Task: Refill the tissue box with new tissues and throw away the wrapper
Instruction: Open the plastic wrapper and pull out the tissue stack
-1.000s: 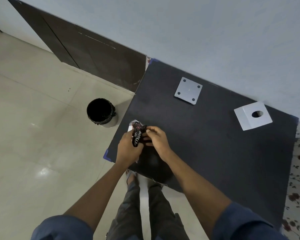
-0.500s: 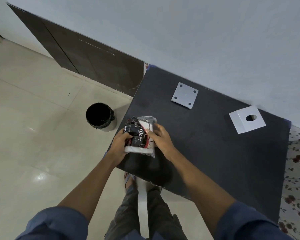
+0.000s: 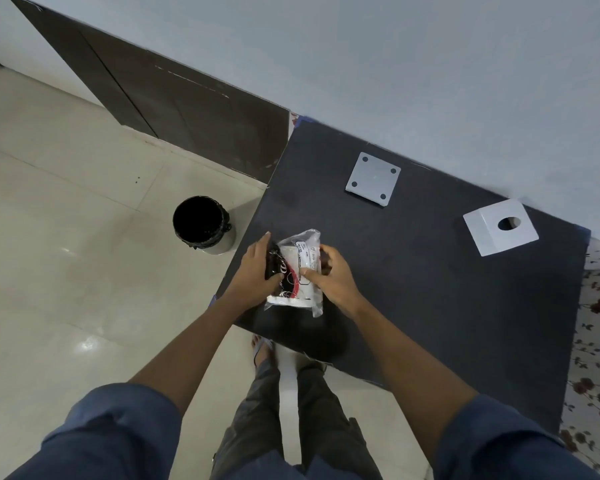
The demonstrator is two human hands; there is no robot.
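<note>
The sealed tissue pack (image 3: 297, 271) sits between both hands at the near left corner of the black counter (image 3: 430, 306), its long axis running roughly away from the person, with the crimped clear end pointing toward the wall and the other end toward the person's body. The left hand (image 3: 257, 275) is clamped on the pack's dark printed side, thumb on the top face. The right hand (image 3: 333, 277) grips the white labelled side, thumb and fingers pinching the plastic wrapper. Whether the pack rests on the counter or is held just above it cannot be told.

The step in hand looks like opening the wrapper, and that turns on the hands being on opposite long sides: pulling apart across the short axis should split the film.

The white tissue box cover (image 3: 501, 226), with its round opening, lies well apart on the far right of the counter, closer to the right hand. The square white base plate (image 3: 374, 178) lies farther back, near the wall. The black-lined bin (image 3: 203, 223) stands on the floor just beside the counter's left edge, nearer the left hand, so that hand is better placed to drop the wrapper.
</note>
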